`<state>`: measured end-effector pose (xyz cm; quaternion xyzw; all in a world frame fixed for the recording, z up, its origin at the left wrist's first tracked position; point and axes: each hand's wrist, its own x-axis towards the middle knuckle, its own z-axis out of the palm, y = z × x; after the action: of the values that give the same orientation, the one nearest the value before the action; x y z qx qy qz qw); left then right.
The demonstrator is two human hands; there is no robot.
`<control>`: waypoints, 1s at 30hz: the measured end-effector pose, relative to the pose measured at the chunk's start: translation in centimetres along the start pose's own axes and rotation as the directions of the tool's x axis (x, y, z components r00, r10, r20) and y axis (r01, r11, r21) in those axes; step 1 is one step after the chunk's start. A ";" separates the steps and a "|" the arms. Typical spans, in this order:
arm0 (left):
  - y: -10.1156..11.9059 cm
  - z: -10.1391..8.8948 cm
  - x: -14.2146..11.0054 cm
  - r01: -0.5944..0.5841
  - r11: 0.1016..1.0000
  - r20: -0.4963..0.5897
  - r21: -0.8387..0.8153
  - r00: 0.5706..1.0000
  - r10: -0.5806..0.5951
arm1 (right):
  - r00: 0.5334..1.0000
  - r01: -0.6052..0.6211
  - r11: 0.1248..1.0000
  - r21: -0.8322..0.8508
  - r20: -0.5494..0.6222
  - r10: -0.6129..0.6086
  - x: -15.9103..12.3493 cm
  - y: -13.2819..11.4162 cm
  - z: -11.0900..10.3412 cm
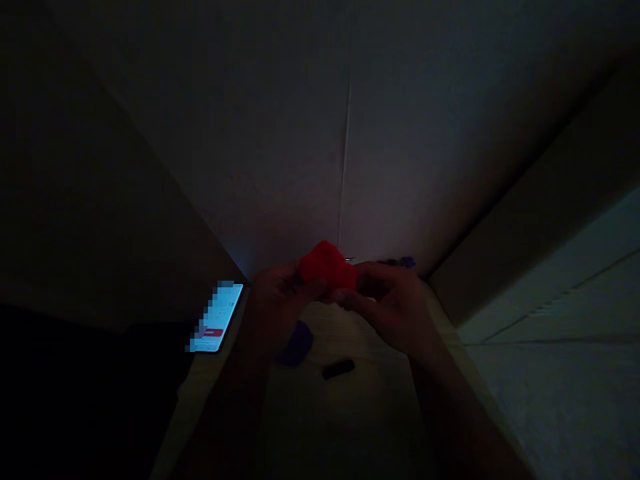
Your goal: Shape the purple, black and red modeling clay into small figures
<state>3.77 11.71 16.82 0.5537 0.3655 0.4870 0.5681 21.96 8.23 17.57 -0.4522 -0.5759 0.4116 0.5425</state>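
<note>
My left hand [275, 300] and my right hand [387, 300] are raised over the wooden table, both closed on a bright red piece [327, 263] that looks soft and has a lumpy outline. The thumbs press its near edge, and the other fingers are partly hidden behind it. In the dim light I cannot tell its material. Below my left wrist lies a dark purple-blue piece [297, 343], partly covered by the hand. A small black oblong object [339, 369] rests on the table between my forearms.
A lit phone [217, 319] lies at the table's left edge. Small dark and purple items [404, 262] sit against the wall [280, 167], behind my right hand. A thin cable [345, 153] runs down that wall. A pale panel [560, 293] stands on the right.
</note>
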 end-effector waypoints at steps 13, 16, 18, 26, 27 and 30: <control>0.6 0.0 -0.3 0.061 0.995 0.090 -0.085 0.995 -0.053 | 0.991 -0.016 0.998 0.062 0.133 0.008 0.0 0.0 -0.4; 0.9 0.3 -0.6 0.106 0.993 0.127 -0.043 0.987 -0.100 | 0.982 0.038 0.997 -0.068 0.187 -0.024 0.0 0.1 -0.6; 1.1 0.5 -0.7 0.120 0.993 0.159 -0.013 0.980 -0.116 | 0.976 0.074 0.987 -0.143 0.213 -0.043 -0.1 0.3 -0.6; 0.9 0.7 -1.0 -0.014 0.998 0.141 0.066 0.990 0.004 | 0.984 0.091 0.990 -0.104 0.161 -0.073 -0.5 0.1 -0.1; 1.0 0.7 -1.0 -0.021 0.997 0.138 0.071 0.990 0.011 | 0.984 0.089 0.993 -0.081 0.160 -0.075 -0.5 0.1 -0.1; 1.5 0.8 -1.3 -0.005 1.000 0.166 0.030 0.986 0.000 | 0.978 0.078 0.997 -0.014 0.195 -0.073 -0.4 0.2 -0.2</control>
<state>3.97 10.16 18.20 0.6014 0.3233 0.4343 0.5875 22.15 7.91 17.34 -0.3936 -0.6472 0.4267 0.4941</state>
